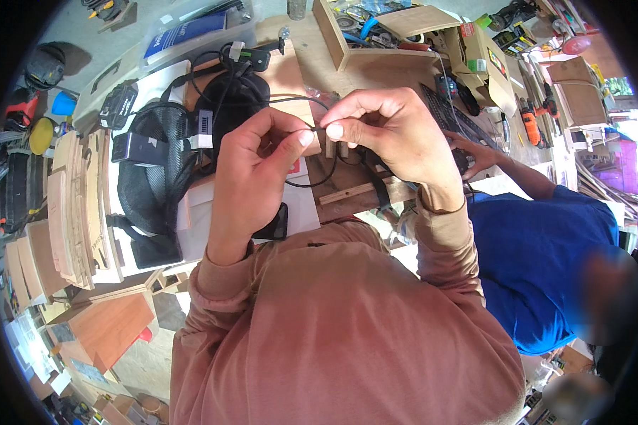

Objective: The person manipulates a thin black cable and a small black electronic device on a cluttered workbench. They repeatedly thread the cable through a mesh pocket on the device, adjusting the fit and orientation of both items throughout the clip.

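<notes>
Both my hands are raised over the workbench, fingertips meeting. My left hand [256, 166] pinches one end of a thin black cable [306, 185] between thumb and forefinger. From the other side my right hand [404, 138] pinches the same cable close by, near a small dark piece, perhaps a connector, [319, 130] between the fingertips. Whether that piece is joined or in two parts I cannot tell. The cable loops above and below my hands. Left of them lie a black mesh strap harness [152, 177] and a black box-shaped device [138, 149].
A wooden tray [340, 49] of tools stands at the back, beside an open cardboard box [483, 67]. A co-worker in a blue shirt [539, 262] is close on my right, one hand [478, 157] over the bench. Stacked boards [74, 212] line the left; an orange drill [532, 124] lies right.
</notes>
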`<state>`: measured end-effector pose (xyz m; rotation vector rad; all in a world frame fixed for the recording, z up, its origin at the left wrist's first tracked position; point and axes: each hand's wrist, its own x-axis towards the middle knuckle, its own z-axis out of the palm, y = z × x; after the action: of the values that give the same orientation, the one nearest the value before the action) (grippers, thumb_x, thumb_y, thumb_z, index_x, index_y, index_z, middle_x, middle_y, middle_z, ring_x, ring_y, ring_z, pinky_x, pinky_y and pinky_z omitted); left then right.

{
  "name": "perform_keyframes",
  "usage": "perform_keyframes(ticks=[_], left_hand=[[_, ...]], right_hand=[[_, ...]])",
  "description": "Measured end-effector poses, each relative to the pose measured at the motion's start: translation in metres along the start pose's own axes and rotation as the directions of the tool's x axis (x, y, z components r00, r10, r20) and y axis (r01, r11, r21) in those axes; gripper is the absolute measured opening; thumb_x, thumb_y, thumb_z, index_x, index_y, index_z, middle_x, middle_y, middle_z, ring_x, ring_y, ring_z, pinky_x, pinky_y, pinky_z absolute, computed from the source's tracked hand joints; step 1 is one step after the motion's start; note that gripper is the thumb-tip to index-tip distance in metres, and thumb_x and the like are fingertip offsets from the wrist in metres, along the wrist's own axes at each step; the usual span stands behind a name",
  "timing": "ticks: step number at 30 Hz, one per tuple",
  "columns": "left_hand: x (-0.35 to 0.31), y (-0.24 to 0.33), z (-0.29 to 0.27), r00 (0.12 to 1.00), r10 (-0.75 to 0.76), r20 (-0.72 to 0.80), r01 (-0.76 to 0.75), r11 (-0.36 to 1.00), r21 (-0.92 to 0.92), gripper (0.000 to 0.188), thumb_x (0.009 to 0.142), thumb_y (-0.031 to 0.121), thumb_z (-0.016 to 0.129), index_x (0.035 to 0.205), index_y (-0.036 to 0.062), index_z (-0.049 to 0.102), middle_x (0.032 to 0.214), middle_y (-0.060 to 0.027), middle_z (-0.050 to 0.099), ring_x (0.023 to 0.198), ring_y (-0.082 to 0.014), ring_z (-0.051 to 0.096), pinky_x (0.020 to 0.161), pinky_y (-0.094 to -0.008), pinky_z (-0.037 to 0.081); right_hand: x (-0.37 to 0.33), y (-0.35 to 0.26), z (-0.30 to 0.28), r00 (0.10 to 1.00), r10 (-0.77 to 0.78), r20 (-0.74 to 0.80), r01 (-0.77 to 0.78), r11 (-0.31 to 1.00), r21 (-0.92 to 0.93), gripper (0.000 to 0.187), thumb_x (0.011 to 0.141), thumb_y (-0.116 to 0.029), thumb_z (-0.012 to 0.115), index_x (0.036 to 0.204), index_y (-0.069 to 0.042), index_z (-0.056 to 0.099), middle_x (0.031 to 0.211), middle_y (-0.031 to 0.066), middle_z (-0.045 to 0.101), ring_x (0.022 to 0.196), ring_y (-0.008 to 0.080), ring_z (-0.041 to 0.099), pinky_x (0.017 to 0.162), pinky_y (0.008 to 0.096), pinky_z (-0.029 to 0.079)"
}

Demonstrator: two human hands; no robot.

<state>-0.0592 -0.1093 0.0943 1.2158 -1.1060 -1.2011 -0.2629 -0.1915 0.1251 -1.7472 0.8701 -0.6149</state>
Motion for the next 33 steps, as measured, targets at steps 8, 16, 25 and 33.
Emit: perform_keyframes(ticks=[8,16,25,33], left_hand=[[-0.025,-0.005,-0.040,0.998,0.011,-0.069,-0.012,1.000,-0.015,0.013,0.098,0.008,0.074,0.110,0.0027,0.070,0.091,0.0018,0.068,0.083,-0.0030,0.059,0.074,-0.0205,0.046],[-0.071,-0.003,-0.093,0.982,0.015,-0.190,0.006,0.994,0.108,0.012,0.101,0.004,0.067,0.109,-0.0007,0.074,0.098,-0.0008,0.068,0.091,-0.0069,0.057,0.085,-0.0228,0.045],[-0.101,-0.001,-0.142,0.843,0.056,-0.534,-0.307,0.867,-0.392,0.013,0.106,0.012,0.063,0.114,0.0042,0.068,0.107,-0.0085,0.071,0.106,-0.0229,0.069,0.104,-0.0447,0.055],[-0.118,-0.022,-0.180,0.697,-0.099,-0.710,-0.475,0.679,-0.561,0.016,0.105,0.010,0.064,0.118,0.0011,0.066,0.110,-0.0093,0.070,0.115,-0.0252,0.068,0.113,-0.0504,0.052]], right_hand=[[0.009,-0.004,-0.006,0.992,-0.126,0.016,0.123,0.930,-0.347,0.013,0.092,-0.011,0.078,0.103,-0.005,0.079,0.091,0.0103,0.079,0.081,0.0177,0.074,0.076,0.0316,0.056],[0.061,-0.047,0.068,0.937,-0.349,-0.013,0.349,0.935,0.057,0.024,0.089,-0.004,0.080,0.112,-0.001,0.074,0.080,0.0044,0.071,0.074,0.0071,0.066,0.068,0.0238,0.053],[0.069,0.004,0.161,0.827,-0.438,0.352,0.404,0.899,0.169,0.043,0.094,-0.016,0.078,0.132,0.000,0.065,0.103,0.0114,0.075,0.088,0.0191,0.072,0.081,0.0321,0.057],[0.067,0.013,0.146,0.811,-0.461,0.361,0.500,0.866,-0.015,0.026,0.098,-0.005,0.071,0.123,-0.005,0.077,0.092,0.0071,0.069,0.077,0.0136,0.066,0.069,0.0298,0.052]])
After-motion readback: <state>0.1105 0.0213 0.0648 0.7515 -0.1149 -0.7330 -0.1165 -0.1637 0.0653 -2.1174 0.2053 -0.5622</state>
